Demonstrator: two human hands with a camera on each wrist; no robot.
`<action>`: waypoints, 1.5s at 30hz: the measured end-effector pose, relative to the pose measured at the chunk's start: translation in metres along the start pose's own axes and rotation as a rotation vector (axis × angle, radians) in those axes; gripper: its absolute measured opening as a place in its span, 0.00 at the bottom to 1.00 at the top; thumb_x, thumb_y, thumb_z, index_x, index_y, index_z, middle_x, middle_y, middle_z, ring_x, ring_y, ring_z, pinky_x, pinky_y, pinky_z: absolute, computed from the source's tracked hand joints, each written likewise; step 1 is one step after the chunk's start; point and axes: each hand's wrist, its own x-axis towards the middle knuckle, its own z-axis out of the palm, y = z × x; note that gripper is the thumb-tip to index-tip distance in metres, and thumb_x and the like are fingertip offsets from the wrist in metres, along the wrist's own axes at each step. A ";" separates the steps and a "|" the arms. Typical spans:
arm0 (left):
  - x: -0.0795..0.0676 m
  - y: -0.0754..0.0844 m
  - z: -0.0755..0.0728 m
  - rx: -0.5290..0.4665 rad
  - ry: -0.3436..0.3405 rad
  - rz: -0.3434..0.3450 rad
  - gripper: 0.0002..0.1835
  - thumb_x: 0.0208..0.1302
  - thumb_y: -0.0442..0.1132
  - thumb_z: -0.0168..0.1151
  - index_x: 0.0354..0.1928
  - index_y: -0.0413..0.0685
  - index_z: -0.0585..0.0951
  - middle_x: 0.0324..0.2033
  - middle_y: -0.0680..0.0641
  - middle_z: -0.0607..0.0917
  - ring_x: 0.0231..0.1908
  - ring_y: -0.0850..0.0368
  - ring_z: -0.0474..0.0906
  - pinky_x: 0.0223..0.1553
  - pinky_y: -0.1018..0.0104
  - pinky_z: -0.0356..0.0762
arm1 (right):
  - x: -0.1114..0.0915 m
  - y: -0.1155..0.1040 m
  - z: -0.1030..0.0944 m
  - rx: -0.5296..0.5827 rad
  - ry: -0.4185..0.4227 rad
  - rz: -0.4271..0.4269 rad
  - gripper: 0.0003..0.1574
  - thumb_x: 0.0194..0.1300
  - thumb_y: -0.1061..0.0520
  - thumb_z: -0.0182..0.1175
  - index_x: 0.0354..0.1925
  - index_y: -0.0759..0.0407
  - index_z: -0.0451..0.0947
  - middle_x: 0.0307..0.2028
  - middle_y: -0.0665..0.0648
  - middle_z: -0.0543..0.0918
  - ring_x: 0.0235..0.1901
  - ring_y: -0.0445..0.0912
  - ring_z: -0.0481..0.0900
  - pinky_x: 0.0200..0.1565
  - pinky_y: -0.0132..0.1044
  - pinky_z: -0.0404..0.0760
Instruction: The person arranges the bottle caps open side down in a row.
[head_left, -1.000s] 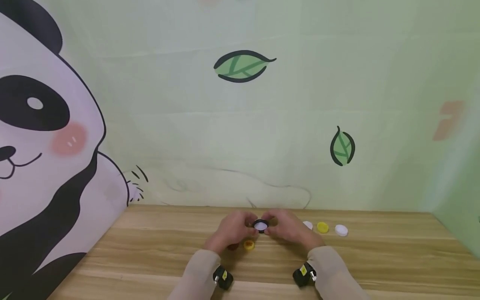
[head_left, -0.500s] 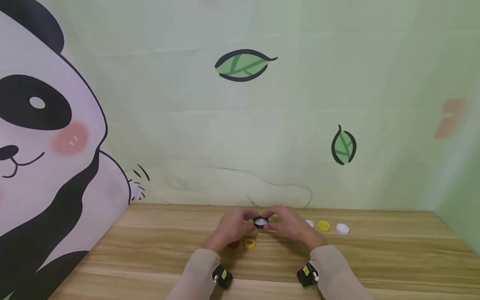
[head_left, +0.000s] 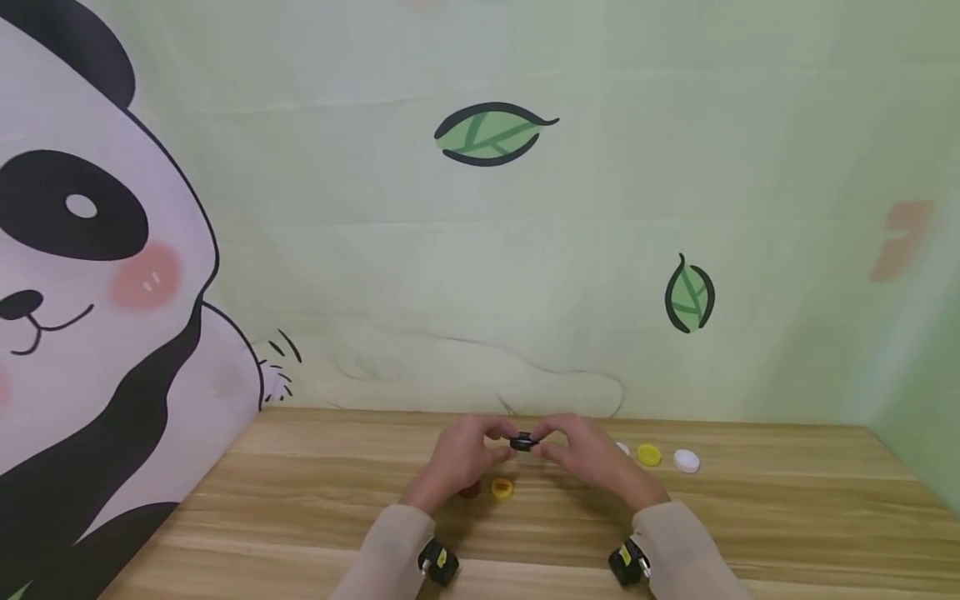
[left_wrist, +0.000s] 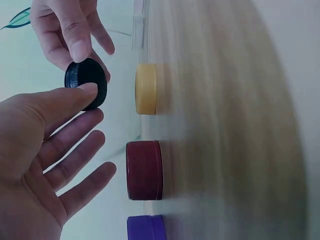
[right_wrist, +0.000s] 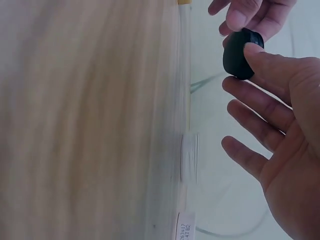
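A black bottle cap [head_left: 524,442] is held up over the table between both hands, its edge turned toward the head camera. My left hand [head_left: 459,457] pinches one side of it with thumb and forefinger. From the opposite side my right hand [head_left: 592,462] pinches it the same way. In the left wrist view the left hand's other fingers spread apart below the black cap [left_wrist: 92,80]. The right wrist view shows the right thumb pressed on the cap's dark outer face [right_wrist: 236,57]. Below the hands a yellow cap [head_left: 502,489] and a maroon cap [left_wrist: 144,170] stand on the table.
A purple cap [left_wrist: 146,227] follows the maroon one in the left wrist view. Right of the right hand, a yellow cap [head_left: 648,455] and a white cap [head_left: 686,461] lie on the wooden table [head_left: 787,508]. Another white cap [head_left: 623,448] is mostly hidden by that hand.
Both hands have lifted the black cap slightly and tipped it, so its pale inside, visible earlier, is now mostly out of sight. The caps on the table stay put.
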 end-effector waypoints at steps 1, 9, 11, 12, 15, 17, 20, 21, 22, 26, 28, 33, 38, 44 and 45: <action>-0.001 0.000 0.000 -0.004 -0.001 0.001 0.10 0.65 0.39 0.77 0.47 0.51 0.91 0.44 0.53 0.92 0.48 0.50 0.86 0.50 0.50 0.83 | -0.001 -0.001 0.000 -0.010 0.002 -0.007 0.06 0.72 0.60 0.69 0.46 0.58 0.87 0.48 0.55 0.89 0.55 0.57 0.84 0.60 0.59 0.78; -0.005 0.001 -0.003 -0.042 -0.012 0.037 0.10 0.67 0.42 0.76 0.48 0.52 0.92 0.44 0.54 0.92 0.47 0.53 0.87 0.46 0.55 0.83 | -0.008 -0.007 0.000 -0.060 0.035 -0.101 0.05 0.68 0.64 0.71 0.42 0.56 0.88 0.44 0.51 0.89 0.50 0.54 0.85 0.56 0.58 0.81; -0.005 0.003 -0.004 -0.054 -0.015 0.043 0.09 0.67 0.43 0.76 0.48 0.52 0.92 0.44 0.54 0.92 0.47 0.53 0.87 0.45 0.57 0.84 | -0.011 -0.007 0.000 -0.026 0.035 -0.084 0.05 0.70 0.64 0.70 0.42 0.55 0.88 0.44 0.50 0.89 0.50 0.53 0.85 0.55 0.58 0.81; -0.006 0.003 -0.004 -0.055 -0.015 0.047 0.09 0.68 0.43 0.76 0.48 0.52 0.92 0.44 0.54 0.92 0.47 0.53 0.87 0.44 0.57 0.84 | -0.012 -0.007 0.000 -0.007 0.035 -0.072 0.05 0.70 0.64 0.70 0.42 0.55 0.88 0.44 0.49 0.89 0.50 0.52 0.85 0.55 0.59 0.81; -0.006 0.005 -0.006 -0.058 -0.014 0.054 0.09 0.68 0.41 0.75 0.48 0.52 0.91 0.44 0.54 0.92 0.47 0.54 0.86 0.45 0.58 0.84 | -0.015 -0.008 0.000 0.051 0.034 -0.037 0.03 0.72 0.62 0.69 0.43 0.54 0.87 0.44 0.49 0.89 0.50 0.53 0.85 0.55 0.60 0.81; -0.006 0.006 -0.006 -0.060 -0.013 0.057 0.10 0.68 0.40 0.75 0.49 0.51 0.91 0.44 0.54 0.92 0.47 0.55 0.86 0.45 0.59 0.84 | -0.016 -0.008 -0.001 0.092 0.032 -0.012 0.02 0.73 0.61 0.68 0.42 0.55 0.87 0.43 0.48 0.88 0.49 0.51 0.85 0.55 0.57 0.83; -0.006 0.006 -0.006 -0.071 -0.008 0.065 0.11 0.67 0.37 0.76 0.50 0.50 0.90 0.43 0.54 0.92 0.45 0.55 0.87 0.45 0.60 0.84 | -0.015 -0.008 -0.001 0.143 0.028 0.008 0.02 0.75 0.60 0.67 0.43 0.57 0.87 0.41 0.49 0.88 0.46 0.48 0.85 0.53 0.51 0.84; -0.006 0.006 -0.006 -0.075 -0.005 0.072 0.13 0.66 0.36 0.76 0.52 0.49 0.90 0.43 0.53 0.92 0.45 0.54 0.87 0.44 0.60 0.84 | -0.015 -0.008 -0.001 0.151 0.026 0.013 0.03 0.75 0.60 0.66 0.44 0.57 0.87 0.41 0.49 0.88 0.45 0.47 0.85 0.52 0.49 0.85; -0.006 0.006 -0.006 -0.078 -0.002 0.078 0.14 0.66 0.36 0.76 0.53 0.49 0.89 0.42 0.52 0.92 0.44 0.54 0.87 0.44 0.61 0.84 | -0.015 -0.007 -0.002 0.158 0.025 0.018 0.04 0.75 0.60 0.66 0.45 0.58 0.87 0.41 0.48 0.88 0.45 0.46 0.84 0.52 0.48 0.84; -0.006 0.008 -0.004 -0.083 0.011 0.110 0.19 0.64 0.33 0.77 0.57 0.48 0.87 0.42 0.49 0.92 0.41 0.54 0.88 0.42 0.62 0.85 | -0.015 -0.006 -0.006 0.173 0.021 0.033 0.09 0.76 0.59 0.65 0.51 0.60 0.86 0.41 0.49 0.88 0.44 0.46 0.84 0.52 0.49 0.83; -0.006 0.009 -0.004 -0.086 0.012 0.123 0.21 0.63 0.32 0.77 0.58 0.49 0.87 0.42 0.49 0.92 0.40 0.55 0.88 0.42 0.63 0.85 | -0.016 -0.005 -0.007 0.178 0.020 0.034 0.10 0.76 0.59 0.65 0.52 0.60 0.86 0.41 0.48 0.88 0.44 0.45 0.84 0.51 0.48 0.82; -0.005 0.011 -0.003 -0.118 -0.006 0.145 0.22 0.60 0.30 0.79 0.57 0.48 0.87 0.43 0.47 0.91 0.40 0.56 0.88 0.42 0.64 0.85 | -0.017 -0.003 -0.008 0.202 0.003 0.051 0.12 0.78 0.59 0.63 0.55 0.61 0.84 0.41 0.50 0.88 0.44 0.46 0.83 0.48 0.45 0.83; -0.005 0.012 -0.002 -0.129 -0.034 0.148 0.23 0.60 0.31 0.79 0.57 0.48 0.87 0.43 0.47 0.91 0.39 0.56 0.88 0.43 0.65 0.84 | -0.018 -0.005 -0.010 0.240 -0.019 0.091 0.14 0.79 0.62 0.60 0.59 0.63 0.82 0.39 0.53 0.87 0.42 0.50 0.83 0.46 0.46 0.82; -0.004 0.011 -0.002 -0.138 -0.056 0.128 0.21 0.59 0.33 0.80 0.55 0.49 0.88 0.42 0.51 0.91 0.38 0.60 0.88 0.41 0.66 0.83 | -0.017 -0.007 -0.012 0.264 -0.048 0.074 0.14 0.79 0.63 0.59 0.59 0.64 0.81 0.37 0.53 0.87 0.41 0.55 0.84 0.45 0.46 0.82; -0.005 0.010 -0.002 -0.139 -0.062 0.125 0.21 0.60 0.33 0.81 0.55 0.49 0.88 0.42 0.52 0.91 0.38 0.61 0.87 0.41 0.66 0.83 | -0.017 -0.007 -0.012 0.265 -0.052 0.072 0.14 0.79 0.63 0.59 0.59 0.64 0.81 0.38 0.52 0.87 0.41 0.54 0.84 0.45 0.46 0.82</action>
